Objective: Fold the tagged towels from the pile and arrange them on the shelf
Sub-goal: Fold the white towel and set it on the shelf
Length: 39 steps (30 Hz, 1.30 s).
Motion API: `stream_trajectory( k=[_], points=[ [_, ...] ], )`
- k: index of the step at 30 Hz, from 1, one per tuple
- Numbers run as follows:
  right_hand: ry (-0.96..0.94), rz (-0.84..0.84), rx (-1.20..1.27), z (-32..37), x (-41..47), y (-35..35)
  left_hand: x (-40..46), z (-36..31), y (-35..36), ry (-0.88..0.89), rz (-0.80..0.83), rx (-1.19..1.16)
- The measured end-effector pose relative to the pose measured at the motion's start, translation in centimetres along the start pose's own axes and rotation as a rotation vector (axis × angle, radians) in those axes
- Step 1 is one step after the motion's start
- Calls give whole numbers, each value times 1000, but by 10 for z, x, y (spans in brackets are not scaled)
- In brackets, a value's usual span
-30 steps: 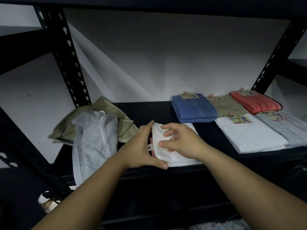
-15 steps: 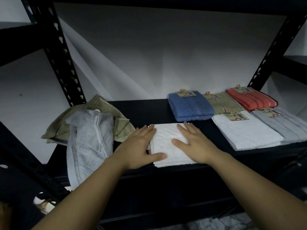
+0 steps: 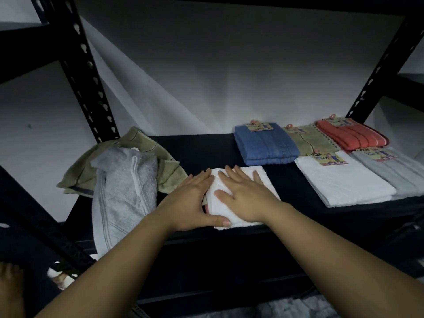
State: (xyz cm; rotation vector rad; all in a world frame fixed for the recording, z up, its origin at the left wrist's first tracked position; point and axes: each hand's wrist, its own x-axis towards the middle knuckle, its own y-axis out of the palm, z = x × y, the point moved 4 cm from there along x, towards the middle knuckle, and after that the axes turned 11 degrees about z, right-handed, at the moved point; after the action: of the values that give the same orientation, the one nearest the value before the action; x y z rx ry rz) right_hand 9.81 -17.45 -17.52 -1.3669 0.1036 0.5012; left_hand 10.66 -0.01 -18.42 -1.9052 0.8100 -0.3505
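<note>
A folded white towel [image 3: 267, 180] lies at the front middle of the black shelf [image 3: 202, 152]. My right hand [image 3: 243, 193] presses flat on top of it with straight fingers. My left hand [image 3: 195, 200] rests against its left edge, thumb along the front corner. A pink tag peeks out at that left edge. To the left sits the pile: a grey towel [image 3: 124, 193] draped over the shelf front on an olive towel [image 3: 142, 143]. On the right lie folded tagged towels: blue [image 3: 266, 145], beige [image 3: 307, 141], coral [image 3: 351, 134], white [image 3: 344, 182] and light grey [image 3: 397, 171].
Black perforated uprights stand at the back left [image 3: 85, 70] and back right [image 3: 385, 60]. Another shelf board runs overhead. A white wall is behind. A lower shelf beam [image 3: 206, 244] crosses under my forearms. My foot [image 3: 11, 288] shows at the bottom left.
My right hand went from curled on the towel's fold to flat on top, then slid left. My left hand stayed at the towel's left edge. The towel now lies flattened.
</note>
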Motion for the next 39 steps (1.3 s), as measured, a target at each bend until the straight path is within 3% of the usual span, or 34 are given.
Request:
stream_trajectory(
  k=[12, 16, 19, 22, 24, 27, 30, 32, 35, 39],
  points=[
    [134, -22, 33, -46, -19, -3, 2, 0, 0, 1, 5, 8],
    [-54, -186, 38, -10, -39, -4, -3, 6, -6, 19, -133, -257],
    [-157, -116, -16, 13, -54, 19, -5, 14, -11, 14, -280, -415],
    [-185, -172, -115, 5, -56, 39, -2, 14, -10, 27, -221, -396],
    [-245, -240, 11, -6, -59, 41, -3, 12, -7, 37, -149, -382],
    [-340, -366, 414, -16, -74, 32, -3, 9, -5, 96, -68, -346],
    [-321, -462, 749, -22, -90, 15, -1, 10, -6, 149, -26, -280],
    [-295, -505, 847, -25, -99, 4, 2, 6, -7, 189, -41, -298],
    [-249, -565, 965, -34, -109, -8, 5, -13, -10, 216, -59, -540],
    [-80, -730, 895, -60, -122, -25, 14, -52, -20, 191, -228, -847]
  ],
)
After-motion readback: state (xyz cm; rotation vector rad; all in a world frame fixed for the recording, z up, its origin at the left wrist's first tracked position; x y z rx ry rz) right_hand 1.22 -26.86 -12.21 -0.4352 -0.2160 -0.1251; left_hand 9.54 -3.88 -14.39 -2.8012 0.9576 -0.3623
